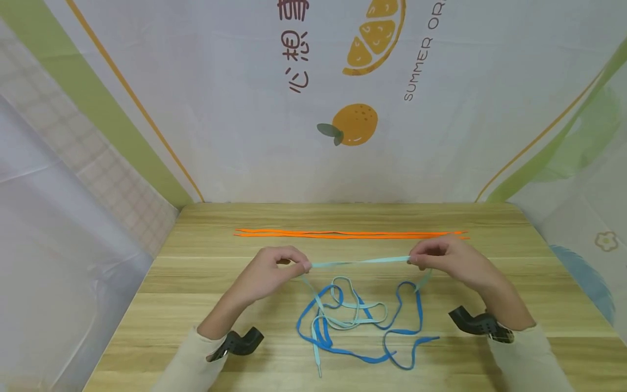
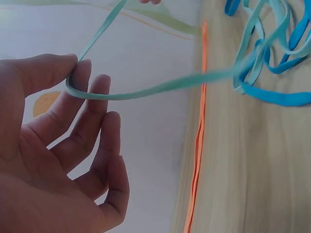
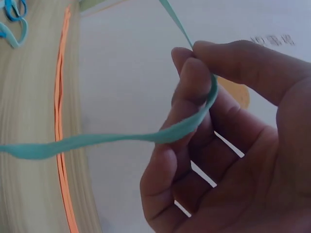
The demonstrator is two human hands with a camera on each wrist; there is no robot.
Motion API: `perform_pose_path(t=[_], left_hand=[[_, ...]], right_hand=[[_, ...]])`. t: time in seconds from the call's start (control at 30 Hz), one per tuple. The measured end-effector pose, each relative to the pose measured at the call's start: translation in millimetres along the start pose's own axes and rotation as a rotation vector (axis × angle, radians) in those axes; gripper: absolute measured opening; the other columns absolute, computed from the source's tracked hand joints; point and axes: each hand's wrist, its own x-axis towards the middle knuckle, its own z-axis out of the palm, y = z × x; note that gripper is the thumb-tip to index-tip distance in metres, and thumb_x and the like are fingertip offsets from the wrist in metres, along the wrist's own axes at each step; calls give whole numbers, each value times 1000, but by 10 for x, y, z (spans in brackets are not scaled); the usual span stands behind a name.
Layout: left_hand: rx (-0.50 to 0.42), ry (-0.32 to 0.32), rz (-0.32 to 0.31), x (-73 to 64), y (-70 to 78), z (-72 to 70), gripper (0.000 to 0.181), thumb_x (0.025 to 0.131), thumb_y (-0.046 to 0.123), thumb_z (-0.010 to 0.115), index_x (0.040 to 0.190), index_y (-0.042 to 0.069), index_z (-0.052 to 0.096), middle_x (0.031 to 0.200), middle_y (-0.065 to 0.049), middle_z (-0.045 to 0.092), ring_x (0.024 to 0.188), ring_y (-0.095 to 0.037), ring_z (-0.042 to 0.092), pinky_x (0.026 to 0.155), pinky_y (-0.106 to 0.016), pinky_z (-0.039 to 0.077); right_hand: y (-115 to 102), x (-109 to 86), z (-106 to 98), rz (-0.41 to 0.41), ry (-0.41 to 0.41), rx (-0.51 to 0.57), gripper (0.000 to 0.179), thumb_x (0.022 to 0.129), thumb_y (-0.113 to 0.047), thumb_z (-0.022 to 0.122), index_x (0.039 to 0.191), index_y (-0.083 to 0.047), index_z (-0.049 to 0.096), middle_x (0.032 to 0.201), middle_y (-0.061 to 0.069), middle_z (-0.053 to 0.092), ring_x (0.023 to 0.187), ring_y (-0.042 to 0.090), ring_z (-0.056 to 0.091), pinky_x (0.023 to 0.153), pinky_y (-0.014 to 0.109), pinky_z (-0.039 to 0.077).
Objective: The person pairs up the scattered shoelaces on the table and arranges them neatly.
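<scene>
A mint-green shoelace (image 1: 384,259) is stretched nearly level between my two hands above the table. My left hand (image 1: 274,270) pinches it between thumb and index finger, the other fingers loosely bent in the left wrist view. With thumb and fingertips, my right hand (image 1: 458,261) pinches the same lace farther right. From each hand a length of it hangs down toward the table. Below, the rest of the mint lace lies in loops, tangled with a blue shoelace (image 1: 352,354). A mint end with its tip points toward the table's front.
Two orange shoelaces (image 1: 338,234) lie straight, side by side, across the back of the wooden table (image 1: 161,326). A white curtain (image 1: 245,136) printed with oranges hangs behind the table, with more cloth at both sides.
</scene>
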Motion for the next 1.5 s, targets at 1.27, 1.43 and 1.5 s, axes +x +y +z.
perform_pose_path(t=[1.27, 1.43, 1.5], left_hand=[[-164, 240, -264, -27, -477, -769, 32, 108, 33, 74, 117, 3, 81, 120, -3, 76, 125, -28, 59, 108, -51, 40], [-181, 255, -281, -56, -557, -834, 40, 110, 33, 70, 127, -3, 77, 131, -11, 75, 140, -34, 55, 120, -57, 34], [-185, 257, -281, -68, -584, -859, 42, 111, 33, 68, 130, -4, 76, 134, -14, 74, 143, -35, 53, 122, -60, 32]], right_hand=[[773, -230, -742, 48, 214, 300, 24, 111, 2, 58, 95, -3, 76, 83, 2, 56, 89, 20, 51, 74, 32, 38], [870, -267, -775, 75, 224, 343, 24, 112, 1, 59, 100, -4, 79, 81, 2, 58, 90, 17, 54, 76, 28, 41], [914, -279, -791, 82, 225, 370, 26, 112, 2, 58, 98, -4, 79, 83, 1, 61, 93, 15, 56, 80, 24, 46]])
